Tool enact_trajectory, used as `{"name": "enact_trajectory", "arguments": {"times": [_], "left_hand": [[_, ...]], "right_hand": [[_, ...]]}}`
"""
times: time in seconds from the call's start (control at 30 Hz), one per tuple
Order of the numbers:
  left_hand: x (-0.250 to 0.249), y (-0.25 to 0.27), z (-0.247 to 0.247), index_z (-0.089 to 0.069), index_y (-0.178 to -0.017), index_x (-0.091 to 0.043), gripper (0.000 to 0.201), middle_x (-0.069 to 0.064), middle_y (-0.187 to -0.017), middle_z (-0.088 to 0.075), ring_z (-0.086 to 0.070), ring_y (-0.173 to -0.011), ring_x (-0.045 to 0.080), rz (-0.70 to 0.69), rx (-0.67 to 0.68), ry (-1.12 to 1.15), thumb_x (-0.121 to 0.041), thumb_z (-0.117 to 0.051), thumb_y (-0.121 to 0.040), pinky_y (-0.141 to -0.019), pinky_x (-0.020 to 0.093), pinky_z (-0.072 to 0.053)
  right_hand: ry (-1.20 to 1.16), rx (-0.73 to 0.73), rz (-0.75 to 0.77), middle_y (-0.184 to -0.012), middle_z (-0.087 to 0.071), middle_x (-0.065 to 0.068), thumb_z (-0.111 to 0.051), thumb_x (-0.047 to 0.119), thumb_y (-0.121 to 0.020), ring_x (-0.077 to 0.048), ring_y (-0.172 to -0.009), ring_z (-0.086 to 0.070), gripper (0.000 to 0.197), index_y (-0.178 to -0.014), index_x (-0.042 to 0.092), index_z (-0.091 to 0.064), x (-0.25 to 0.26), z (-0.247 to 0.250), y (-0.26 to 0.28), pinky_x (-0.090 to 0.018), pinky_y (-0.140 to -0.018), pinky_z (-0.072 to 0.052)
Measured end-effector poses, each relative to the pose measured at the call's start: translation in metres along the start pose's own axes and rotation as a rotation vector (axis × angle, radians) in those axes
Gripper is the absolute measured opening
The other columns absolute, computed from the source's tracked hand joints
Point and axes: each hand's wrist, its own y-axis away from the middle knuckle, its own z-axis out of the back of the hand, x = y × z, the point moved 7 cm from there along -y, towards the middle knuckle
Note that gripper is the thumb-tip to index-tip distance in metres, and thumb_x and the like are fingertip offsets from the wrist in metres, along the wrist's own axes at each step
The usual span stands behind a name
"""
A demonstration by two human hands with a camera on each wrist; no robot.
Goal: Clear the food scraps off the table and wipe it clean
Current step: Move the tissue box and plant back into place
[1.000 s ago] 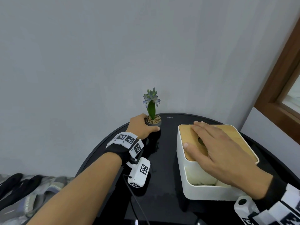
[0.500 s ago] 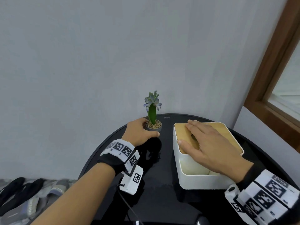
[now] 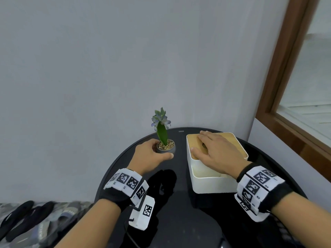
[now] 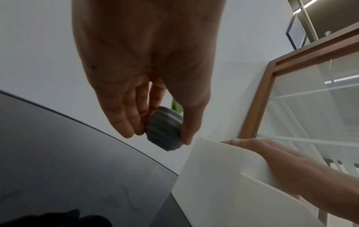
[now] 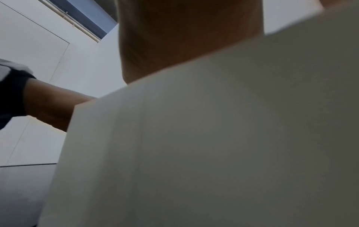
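A round black table [image 3: 179,212] stands against the wall. At its back is a small ribbed grey plant pot [image 3: 165,149] with a green, pale-flowered plant. My left hand [image 3: 155,153] grips the pot, thumb in front and fingers [image 4: 124,122] behind. I cannot tell whether the pot [image 4: 164,130] touches the table. On the right sits a white tissue box [image 3: 211,183] with a wooden lid [image 3: 231,140]. My right hand [image 3: 215,151] lies flat on the lid with its fingers straight. The box wall [image 5: 194,138] fills the right wrist view. No scraps or cloth show.
A grey wall runs close behind the table. A brown window frame [image 3: 279,86] stands at the right. Dark sandals [image 3: 26,219] lie on the floor at the lower left. The glossy tabletop in front of the pot and box mirrors my arms.
Both hands keep their places, the left on the pot and the right on the box lid. Only the view has swung a little to the right.
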Motion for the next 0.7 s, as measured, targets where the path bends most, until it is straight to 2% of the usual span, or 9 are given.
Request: {"name": "enact_trajectory", "arguments": {"times": [0.17, 0.27, 0.43, 0.5, 0.6, 0.7], "left_hand": [[0.0, 0.022, -0.001, -0.066, -0.116, -0.028, 0.057, -0.015, -0.101, -0.071, -0.062, -0.091, -0.006, 0.008, 0.019, -0.003, -0.048, -0.083, -0.065, -0.074, 0.009, -0.041], [0.0, 0.033, -0.005, -0.066, -0.117, -0.028, 0.058, -0.014, -0.102, -0.071, -0.06, -0.09, -0.007, 0.006, 0.034, -0.018, -0.048, -0.083, -0.066, -0.07, 0.006, -0.038], [0.001, 0.052, -0.014, -0.066, -0.117, -0.028, 0.058, -0.013, -0.101, -0.07, -0.059, -0.088, -0.007, 0.024, 0.062, -0.024, -0.047, -0.083, -0.066, -0.066, 0.006, -0.038], [0.0, 0.057, -0.017, -0.065, -0.118, -0.027, 0.059, -0.012, -0.102, -0.069, -0.06, -0.09, -0.004, 0.029, 0.076, -0.026, -0.047, -0.083, -0.066, -0.069, 0.008, -0.039], [-0.001, 0.062, -0.022, -0.064, -0.12, -0.027, 0.061, -0.009, -0.106, -0.069, -0.062, -0.096, 0.005, 0.041, 0.094, -0.046, -0.048, -0.083, -0.066, -0.079, 0.014, -0.041], [-0.002, 0.064, -0.025, -0.064, -0.12, -0.025, 0.062, -0.008, -0.106, -0.069, -0.062, -0.1, 0.009, 0.052, 0.103, -0.059, -0.047, -0.083, -0.066, -0.085, 0.019, -0.043]], "right_hand": [[-0.003, -0.007, -0.038, -0.149, -0.044, -0.002, -0.036, 0.057, -0.092, -0.019, -0.135, -0.04, 0.061, -0.135, 0.015, -0.049, 0.001, 0.006, 0.011, -0.033, -0.112, -0.03], [-0.004, -0.024, -0.034, -0.143, -0.05, -0.002, -0.038, 0.056, -0.093, -0.02, -0.129, -0.045, 0.058, -0.13, 0.014, -0.053, 0.004, 0.011, 0.023, -0.032, -0.108, -0.032], [0.016, -0.032, -0.036, -0.15, -0.042, -0.002, -0.04, 0.056, -0.094, -0.018, -0.136, -0.038, 0.061, -0.14, 0.015, -0.045, 0.009, 0.018, 0.043, -0.03, -0.112, -0.024], [0.02, -0.045, -0.031, -0.152, -0.039, -0.001, -0.041, 0.056, -0.093, -0.018, -0.137, -0.036, 0.062, -0.142, 0.017, -0.043, 0.01, 0.021, 0.052, -0.03, -0.113, -0.022], [0.007, -0.071, -0.028, -0.151, -0.04, 0.001, -0.044, 0.055, -0.092, -0.017, -0.137, -0.036, 0.062, -0.142, 0.018, -0.044, 0.007, 0.022, 0.065, -0.03, -0.112, -0.024], [0.024, -0.067, -0.049, -0.152, -0.039, 0.0, -0.041, 0.06, -0.09, -0.019, -0.139, -0.035, 0.065, -0.141, 0.019, -0.044, -0.001, 0.02, 0.073, -0.035, -0.114, -0.026]]}}
